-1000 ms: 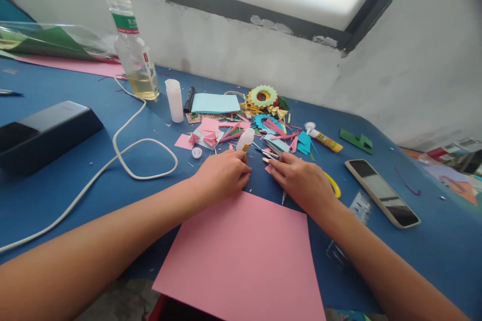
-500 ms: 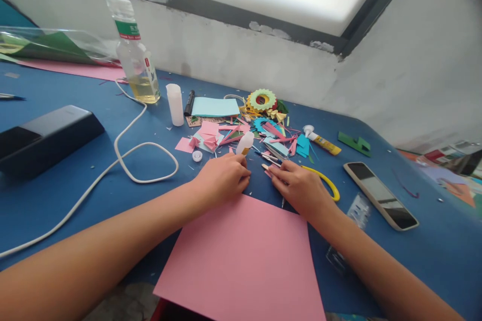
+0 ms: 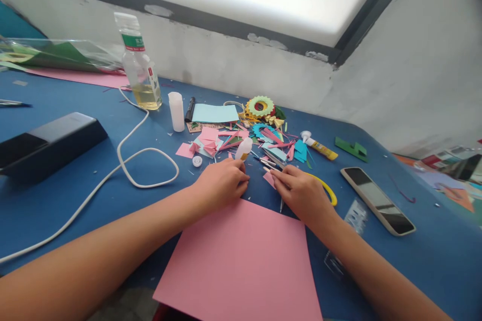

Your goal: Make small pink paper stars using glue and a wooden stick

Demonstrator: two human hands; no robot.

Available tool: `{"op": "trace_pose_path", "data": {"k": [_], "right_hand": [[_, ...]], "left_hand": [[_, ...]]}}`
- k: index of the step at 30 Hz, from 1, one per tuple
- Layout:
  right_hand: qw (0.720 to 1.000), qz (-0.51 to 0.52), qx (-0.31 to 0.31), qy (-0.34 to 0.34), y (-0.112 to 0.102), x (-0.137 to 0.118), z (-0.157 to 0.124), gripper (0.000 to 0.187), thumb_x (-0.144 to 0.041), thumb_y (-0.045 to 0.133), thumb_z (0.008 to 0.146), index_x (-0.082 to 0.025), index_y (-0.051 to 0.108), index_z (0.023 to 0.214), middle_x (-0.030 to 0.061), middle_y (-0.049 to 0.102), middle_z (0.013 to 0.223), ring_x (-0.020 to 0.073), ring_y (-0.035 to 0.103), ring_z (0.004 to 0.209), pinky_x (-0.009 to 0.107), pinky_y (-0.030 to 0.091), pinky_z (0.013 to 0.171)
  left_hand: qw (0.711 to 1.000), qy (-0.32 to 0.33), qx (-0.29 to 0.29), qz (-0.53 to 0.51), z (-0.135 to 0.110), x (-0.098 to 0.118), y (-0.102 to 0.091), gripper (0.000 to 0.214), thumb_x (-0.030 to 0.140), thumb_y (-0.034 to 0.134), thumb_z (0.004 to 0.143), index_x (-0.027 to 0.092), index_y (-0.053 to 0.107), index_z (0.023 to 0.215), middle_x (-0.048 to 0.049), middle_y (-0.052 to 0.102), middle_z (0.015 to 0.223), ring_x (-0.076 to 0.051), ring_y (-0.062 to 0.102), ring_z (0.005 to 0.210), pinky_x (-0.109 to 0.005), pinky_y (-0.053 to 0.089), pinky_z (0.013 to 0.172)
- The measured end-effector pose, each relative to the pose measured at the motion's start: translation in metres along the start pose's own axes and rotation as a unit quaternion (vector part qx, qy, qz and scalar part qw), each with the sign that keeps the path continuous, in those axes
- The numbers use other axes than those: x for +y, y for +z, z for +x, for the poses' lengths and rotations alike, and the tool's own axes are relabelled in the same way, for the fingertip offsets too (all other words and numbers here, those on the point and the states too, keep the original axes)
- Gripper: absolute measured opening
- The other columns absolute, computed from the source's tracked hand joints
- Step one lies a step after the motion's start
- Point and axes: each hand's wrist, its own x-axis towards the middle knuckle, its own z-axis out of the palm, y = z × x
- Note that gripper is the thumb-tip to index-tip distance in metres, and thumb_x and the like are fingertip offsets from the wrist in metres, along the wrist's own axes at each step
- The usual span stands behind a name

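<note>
Blue cloth covers the table, which stands against a scuffed white wall under a bright window. On the near edge lies a large pink sheet, flat, with its far edge just under both hands. The left hand rests knuckles-up at the sheet's far left corner, fingers curled loosely under; whether they pinch anything cannot be told. The right hand lies just right of it, fingers bent around the yellow-handled scissors, whose loop shows past the knuckles and whose thin tip pokes out near the sheet's edge. A small pink scrap sits at the right fingertips. Just beyond the hands spreads a heap of paper cuttings in pink, blue and yellow, with a small white glue bottle lying tilted in it and a glue tube to the right. A phone lies well to the right. A white cable loops on the left, near a dark box and a clear bottle.
</note>
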Motion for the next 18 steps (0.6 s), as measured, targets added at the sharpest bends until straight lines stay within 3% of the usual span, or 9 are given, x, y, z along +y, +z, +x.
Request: {"op": "trace_pose_path", "data": {"k": [8,12,18], "right_hand": [[0.999,-0.018,-0.037,-0.002,0.006,-0.006,0.004,0.026,-0.024,0.047,0.089,-0.020,0.068,0.103,0.0030,0.064,0.080,0.0135,0.060,0.063,0.023,0.037,0.051],[0.997,-0.044,-0.065,0.007,0.003,-0.009,0.003,0.024,-0.025,0.048,0.088,-0.020,0.069,0.099,0.0029,0.064,0.079,0.0138,0.060,0.059,0.024,0.034,0.048],[0.991,-0.078,-0.100,0.031,-0.004,-0.022,0.003,0.028,-0.020,0.044,0.090,-0.016,0.064,0.109,0.0050,0.064,0.089,0.0146,0.062,0.065,0.025,0.035,0.049]], "left_hand": [[1.000,-0.002,-0.004,-0.003,0.000,0.000,0.000,0.024,0.020,0.049,0.083,0.021,0.072,0.089,-0.0049,0.065,0.101,-0.022,0.061,0.093,-0.032,0.052,0.074],[1.000,-0.004,-0.006,-0.001,0.000,0.001,0.000,0.024,0.020,0.049,0.083,0.021,0.072,0.089,-0.0049,0.065,0.101,-0.022,0.061,0.094,-0.031,0.052,0.073],[1.000,-0.003,0.002,0.004,0.001,0.001,0.000,0.023,0.021,0.050,0.083,0.021,0.073,0.084,-0.0053,0.065,0.101,-0.021,0.061,0.092,-0.029,0.050,0.070]]}}
